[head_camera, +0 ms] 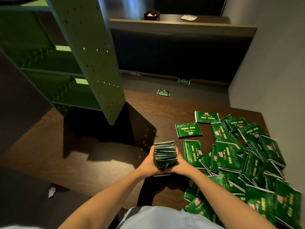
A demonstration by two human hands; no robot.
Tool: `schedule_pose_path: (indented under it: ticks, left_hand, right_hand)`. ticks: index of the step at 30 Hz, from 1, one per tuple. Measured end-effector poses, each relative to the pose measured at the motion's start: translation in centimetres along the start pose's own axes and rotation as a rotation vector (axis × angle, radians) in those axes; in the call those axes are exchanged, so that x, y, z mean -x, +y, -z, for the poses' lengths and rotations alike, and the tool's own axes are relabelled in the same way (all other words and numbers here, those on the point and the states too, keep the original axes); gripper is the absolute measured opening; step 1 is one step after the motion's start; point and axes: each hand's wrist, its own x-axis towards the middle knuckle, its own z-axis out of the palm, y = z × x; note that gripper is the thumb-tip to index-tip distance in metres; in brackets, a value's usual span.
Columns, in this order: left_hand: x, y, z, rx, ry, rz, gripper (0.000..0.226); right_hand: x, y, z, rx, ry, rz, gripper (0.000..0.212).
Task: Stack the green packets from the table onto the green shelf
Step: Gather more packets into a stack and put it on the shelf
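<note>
Both hands clamp a bundle of green packets [165, 154] from opposite sides: the left hand [149, 164] presses the left face, the right hand [179, 162] the right face, with fingers wrapped partly underneath. The bundle stands on edge, its packet edges facing up, just above the table [99, 162]. One packet edge shows directly below the hands; whether it belongs to the bundle or lies on the table cannot be told.

Location of task items:
- Loose packets [239, 154] lie in an overlapping heap from 2 to 5 o'clock of the hands, the nearest just beside the right hand.
- The green shelf [92, 63] stands at 10 to 11 o'clock, well apart from the hands. Its visible tiers appear empty.
- Two stray packets lie at 12 to 1 o'clock, one near the table's far edge [163, 92], one against the dark bench [184, 80].

Hazards, as judged from this position:
- Side pressure alone holds the bundle. If pressure drops during the lift, middle packets are likely to slide out downward, since the wrappers look glossy and slick.
- Uneven packet edges suggest poor alignment; a bundle set down in this state may fan out or topple on the tier.
- The shelf's perforated side panel stands between hands and tiers. A direct path risks striking it and knocking packets loose.
- The right forearm passes close over the heap and may push packets off the table.
</note>
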Motion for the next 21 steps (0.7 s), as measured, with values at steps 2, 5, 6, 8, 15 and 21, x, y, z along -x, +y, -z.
schedule_pose_path:
  ticks: [2,5,6,8,15,21]
  left_hand:
    - [-0.3,-0.1,0.2,0.027,0.005,0.019,0.103]
    - [-0.7,1.5,1.4,0.071,-0.016,0.011,0.099]
    - [-0.8,2.5,2.1,0.098,-0.024,0.010,0.099]
    - [-0.8,4.5,3.9,0.147,-0.029,0.011,0.096]
    - [1.9,11.1,11.5,0.382,0.047,-0.048,0.099]
    - [3.9,14.8,20.0,0.372,0.279,-0.155,0.086]
  right_hand:
    - [-0.1,0.0,0.2,-0.059,0.030,-0.008,0.120]
    - [-0.4,-1.1,0.5,-0.151,0.037,-0.001,0.105]
    - [-0.6,-1.8,0.8,-0.173,0.027,0.014,0.102]
    - [-1.3,-3.6,1.0,-0.215,0.036,0.040,0.095]
    - [-2.8,-15.0,1.1,-0.411,0.056,0.225,0.082]
    - [-3.5,-25.1,-2.7,-0.481,0.027,0.344,0.071]
